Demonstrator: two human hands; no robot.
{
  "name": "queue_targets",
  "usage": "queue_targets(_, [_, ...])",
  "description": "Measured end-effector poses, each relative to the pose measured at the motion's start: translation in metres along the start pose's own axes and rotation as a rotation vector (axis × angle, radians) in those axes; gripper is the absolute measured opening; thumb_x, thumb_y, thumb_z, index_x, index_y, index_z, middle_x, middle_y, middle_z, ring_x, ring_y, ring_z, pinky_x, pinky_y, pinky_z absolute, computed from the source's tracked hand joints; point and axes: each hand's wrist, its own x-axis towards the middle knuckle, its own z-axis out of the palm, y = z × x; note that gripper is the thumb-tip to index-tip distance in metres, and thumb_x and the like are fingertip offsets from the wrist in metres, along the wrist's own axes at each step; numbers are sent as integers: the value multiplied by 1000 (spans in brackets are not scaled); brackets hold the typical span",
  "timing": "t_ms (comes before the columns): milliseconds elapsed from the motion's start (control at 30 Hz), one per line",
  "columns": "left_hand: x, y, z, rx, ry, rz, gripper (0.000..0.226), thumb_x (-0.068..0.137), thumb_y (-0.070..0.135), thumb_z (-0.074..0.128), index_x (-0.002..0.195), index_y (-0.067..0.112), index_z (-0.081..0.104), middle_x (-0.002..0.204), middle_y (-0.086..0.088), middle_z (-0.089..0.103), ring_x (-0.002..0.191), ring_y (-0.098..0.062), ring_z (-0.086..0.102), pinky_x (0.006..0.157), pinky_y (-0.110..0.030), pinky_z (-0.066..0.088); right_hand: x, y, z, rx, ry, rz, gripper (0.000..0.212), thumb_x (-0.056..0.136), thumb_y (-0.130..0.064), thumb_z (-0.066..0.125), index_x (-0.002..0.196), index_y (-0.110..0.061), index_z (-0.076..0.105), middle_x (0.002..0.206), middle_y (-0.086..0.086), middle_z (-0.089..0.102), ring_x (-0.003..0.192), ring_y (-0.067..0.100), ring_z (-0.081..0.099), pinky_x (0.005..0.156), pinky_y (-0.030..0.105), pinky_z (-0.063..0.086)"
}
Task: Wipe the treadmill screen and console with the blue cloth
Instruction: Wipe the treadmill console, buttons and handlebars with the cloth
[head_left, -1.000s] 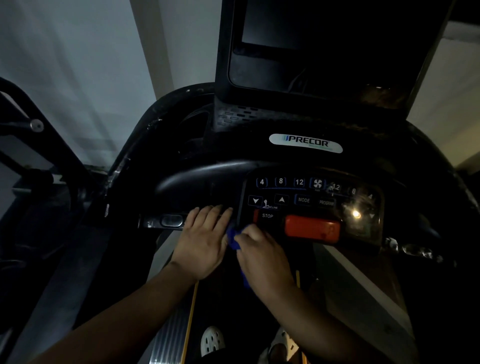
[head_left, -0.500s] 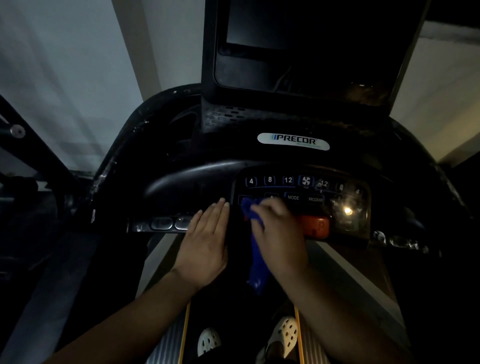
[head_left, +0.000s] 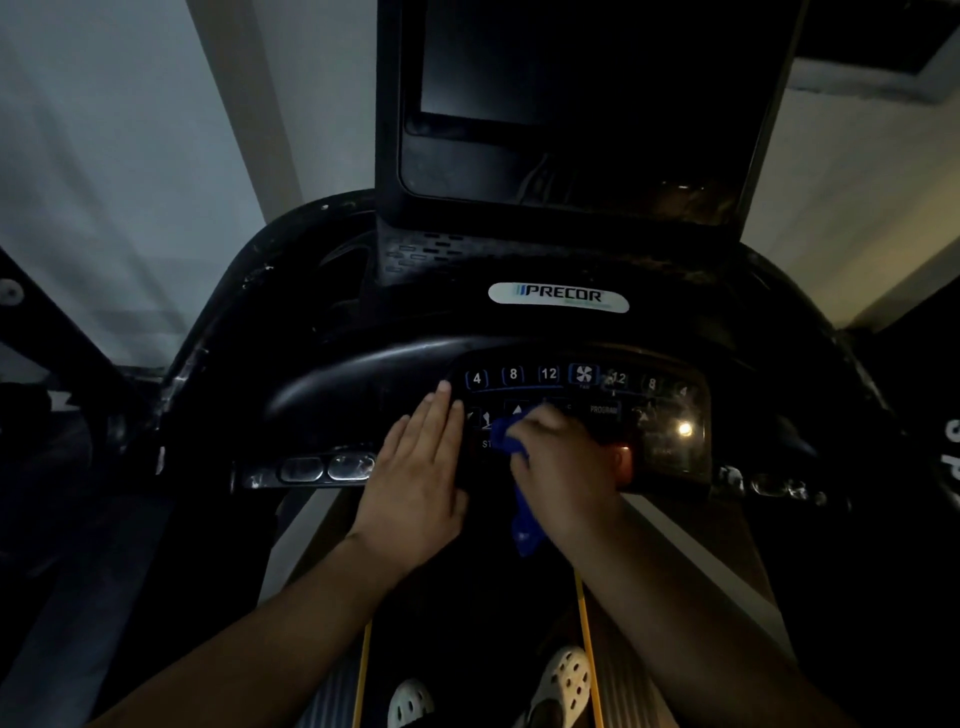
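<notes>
Here, soft crumpled blue cloth (head_left: 511, 441) under right hand (head_left: 563, 462) on glossy console (head_left: 582, 379).

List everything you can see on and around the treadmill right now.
Dark treadmill screen: one, black, top centre.
Black plastic console: one, below screen.
White oval Precor badge: one, console centre.
Button keypad panel: one, black with blue-white markings, lower console.
Red stop bar: one, mostly hidden by the right hand.
Crumpled blue cloth: one, on keypad, tail hanging.
White perforated clogs: two, bottom.
Left hand: flat, beside keypad.
Right hand: closed on cloth.
</notes>
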Motion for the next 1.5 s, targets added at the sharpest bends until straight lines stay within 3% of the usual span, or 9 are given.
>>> queue_targets(67, [1,1,1,-9,-5,-6,92,77,26,55,157,6,15,167,-12,0,153,-25,8,122,-44,20,-1,7,-6,42,-37,0,24,94,-21,55,116,-23,63,117,-7,54,102,10,53,86,29,48])
queue_targets(200, [8,7,-3,-10,-6,6,95,79,26,60,158,7,11,167,-11,-1,154,-24,4,123,-44,17,27,26,-24,177,177,146,25,93,-20,54,117,-27,56,113,-4,52,91,13,56,75,30,49])
queue_targets(400, [11,11,-4,-8,-1,3,98,75,24,62,157,6,12,167,-12,0,154,-25,5,122,-46,21,15,23,-8,11,-14,102,18,94,-27,50,107,-25,63,109,-4,44,84,15,56,71,28,46])
queue_targets(567, [17,17,-8,7,2,20,98,75,23,62,158,7,12,167,-12,0,154,-25,3,123,-47,18,30,20,-19,65,133,107,27,96,-26,49,120,-20,60,122,-3,46,86,9,56,74,20,44])
queue_targets(700, [23,17,-9,32,1,16,97,75,25,62,157,6,14,167,-12,1,154,-25,3,123,-46,14,21,16,-15,-1,-63,40,20,94,-20,50,107,-18,65,113,-3,53,90,16,60,73,28,47])
queue_targets(867, [29,21,-11,45,-15,10,96,75,31,56,158,7,13,167,-11,-1,154,-23,-1,123,-45,10,33,24,-22,62,66,30,21,92,-13,53,109,-20,62,109,-3,58,90,15,59,75,33,51])
queue_targets(1133, [23,29,-5,-19,-18,-26,98,73,24,61,157,5,16,167,-12,2,154,-24,-1,122,-47,21,25,38,-33,121,-155,-126,34,83,-10,56,100,-34,38,86,-2,55,73,19,54,63,38,50])
queue_targets(1267, [22,32,-6,-18,2,-26,101,70,22,67,156,3,18,166,-14,6,154,-26,2,122,-49,23,15,62,-41,55,-164,-22,31,85,-12,56,101,-32,38,81,-2,54,65,17,53,57,34,45])
queue_targets(1500, [33,51,-2,52,-15,37,95,72,30,58,158,13,20,167,-10,3,154,-24,-2,124,-48,12,5,48,-29,84,-39,-55,22,85,-14,57,93,-28,41,80,-8,56,84,15,50,62,34,45])
